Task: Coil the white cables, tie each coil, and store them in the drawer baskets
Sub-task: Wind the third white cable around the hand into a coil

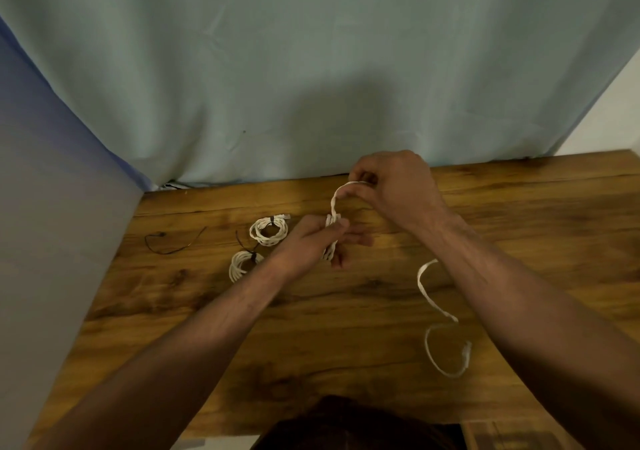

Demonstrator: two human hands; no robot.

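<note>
head camera looks down along both my bare forearms onto the wooden table [346,328]. my left hand [311,238] is curled round a small bundle of loops of the white cable [333,204], thumb and forefinger pinching the top of the bundle just above the table top, while my lower fingers stick out to the right. from that bundle the cable arcs up and over to my right hand [391,186], which sits a little higher and farther back. its fingers are bent and it pinches the strand between thumb and forefinger.

beyond that grip the cable is hidden by my right hand and forearm. a loose tail [420,278] comes out at the left edge of my right forearm and snakes across the table toward me. it ends in an open loop with a thicker end at the right.

left of my left hand lie two finished coils, just beside each other. the far coil [269,231] has a dark tie at its top and a connector poking out to the right. the near coil [240,264] also carries a dark tie and is partly covered by my left wrist. farther left a loose black tie [173,245] lies on the wood, near the grey panel [52,242]. a pale green curtain [311,69] hangs behind the table.
</note>
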